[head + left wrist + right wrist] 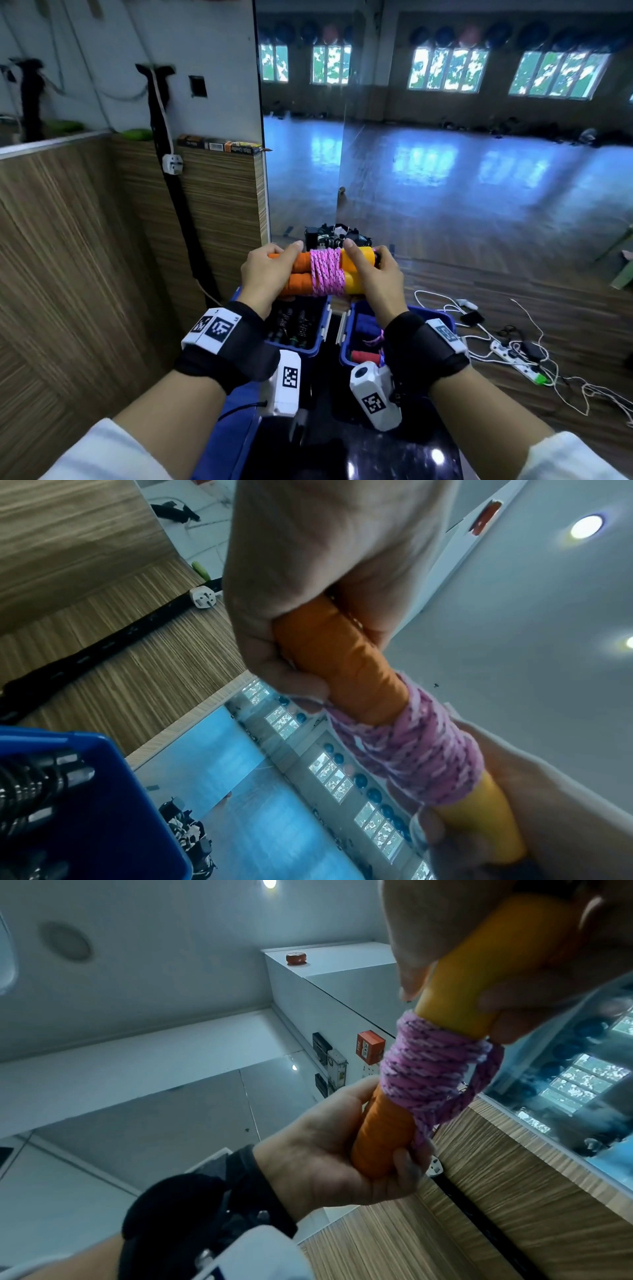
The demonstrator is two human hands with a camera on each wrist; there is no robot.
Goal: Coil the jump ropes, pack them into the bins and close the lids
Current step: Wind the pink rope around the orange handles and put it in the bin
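- Two open blue plastic bins side by side below the hands: left bin (318, 346) holds dark coiled ropes, right bin (346, 346) holds blue and red bundles.
- Left hand (265, 274) clamped round the orange-taped handle ends.
- Right hand (375, 277) clamped round the yellow ends.
- Jump rope with pink braided cord wound round its paired handles (327, 272), held level above the bins.
- Wall mirror (445, 137) beyond.

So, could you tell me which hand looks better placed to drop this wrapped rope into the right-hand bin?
Probably the right hand: it grips the bundle's yellow end directly above the right bin, while the left hand sits over the left bin.
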